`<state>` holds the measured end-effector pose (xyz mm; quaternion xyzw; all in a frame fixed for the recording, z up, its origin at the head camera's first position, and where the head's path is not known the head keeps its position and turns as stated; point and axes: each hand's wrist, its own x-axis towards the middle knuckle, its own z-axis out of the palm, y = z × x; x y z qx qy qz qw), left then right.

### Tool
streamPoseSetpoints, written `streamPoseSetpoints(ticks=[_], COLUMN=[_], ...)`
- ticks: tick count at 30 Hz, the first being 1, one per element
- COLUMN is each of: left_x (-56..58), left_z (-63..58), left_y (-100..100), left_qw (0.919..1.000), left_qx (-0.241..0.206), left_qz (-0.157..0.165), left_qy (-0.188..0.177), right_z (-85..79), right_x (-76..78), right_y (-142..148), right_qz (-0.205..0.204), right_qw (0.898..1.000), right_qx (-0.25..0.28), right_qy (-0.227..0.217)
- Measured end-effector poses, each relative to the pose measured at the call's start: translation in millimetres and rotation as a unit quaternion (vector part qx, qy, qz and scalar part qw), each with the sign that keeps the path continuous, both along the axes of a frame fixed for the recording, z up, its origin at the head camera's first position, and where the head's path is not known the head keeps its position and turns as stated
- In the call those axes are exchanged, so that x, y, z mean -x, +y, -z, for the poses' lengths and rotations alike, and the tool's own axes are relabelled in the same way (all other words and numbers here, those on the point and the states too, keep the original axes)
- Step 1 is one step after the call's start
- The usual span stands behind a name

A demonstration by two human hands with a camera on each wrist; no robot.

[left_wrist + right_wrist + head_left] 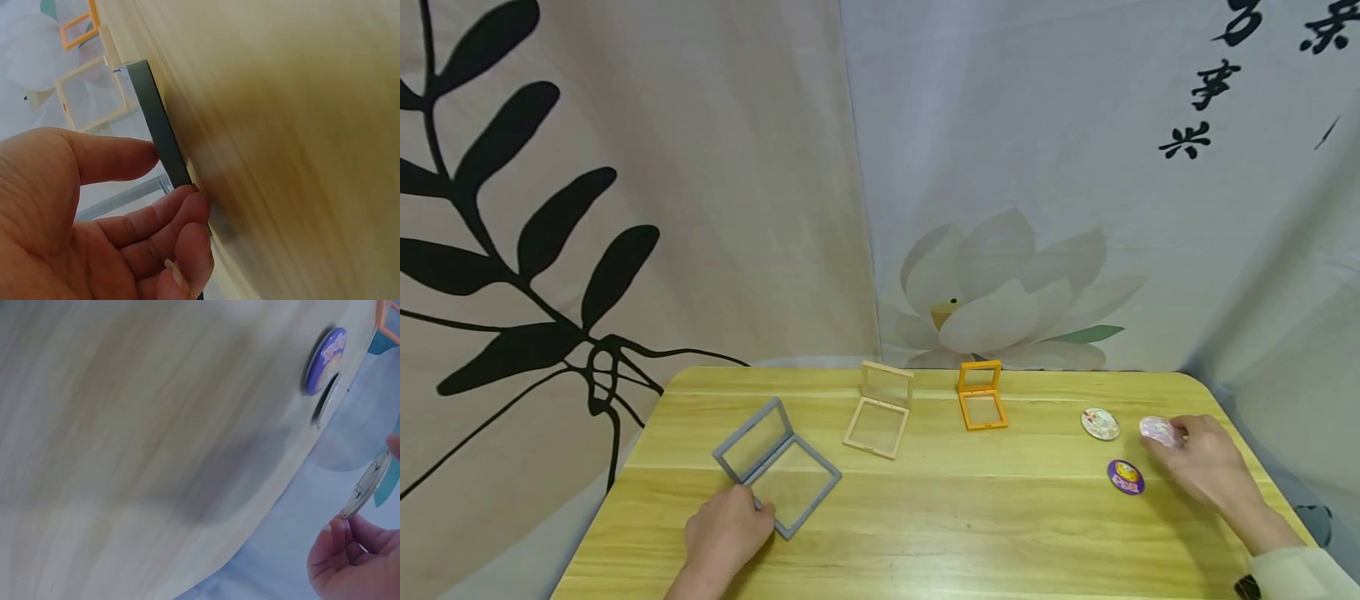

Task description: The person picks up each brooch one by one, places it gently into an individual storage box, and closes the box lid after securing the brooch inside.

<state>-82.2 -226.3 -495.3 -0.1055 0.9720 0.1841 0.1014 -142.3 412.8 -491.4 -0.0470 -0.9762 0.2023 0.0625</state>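
Here, a person's two bare hands work at opposite ends of a pale wooden table (985,533). The left hand (728,529) has its thumb and bent fingertips closed on the near edge of a grey hinged display frame (769,458), at the table's left; gripping only the rim probably steadies it and leaves its clear windows uncovered. At the far right, the right hand (1210,467) pinches a pink pin-back badge (1157,431) between thumb and fingertips, raised off the wood. The hold is on the badge's edge, perhaps so that face and back both stay free.

The grey frame is square and spread open like a book, one half tilted up from the hinge, both halves spanned by clear film. The pink badge is round, pale and shiny; the right wrist view shows a metal pin across its back.

Just left of it lie a white patterned badge (1100,424) and, nearer the person, a purple badge (1126,477) with a yellow figure. Along the back edge, a cream frame (883,404) and a smaller orange frame (979,391) also sit open, apparently spaced so each is easily reached.
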Motion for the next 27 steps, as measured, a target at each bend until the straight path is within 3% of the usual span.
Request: streamPoseSetpoints(ticks=[27], left_x=[-14.1], left_z=[-8.6], left_y=[22], left_qw=[0.9995], left_qx=[-0.008], left_qz=[0.027], left_qy=[-0.012], right_z=[-16.2], right_x=[-10.9], right_y=[-54], right_qz=[-0.058], right_qw=[0.997], right_qx=[0.013], right_qy=[0.043])
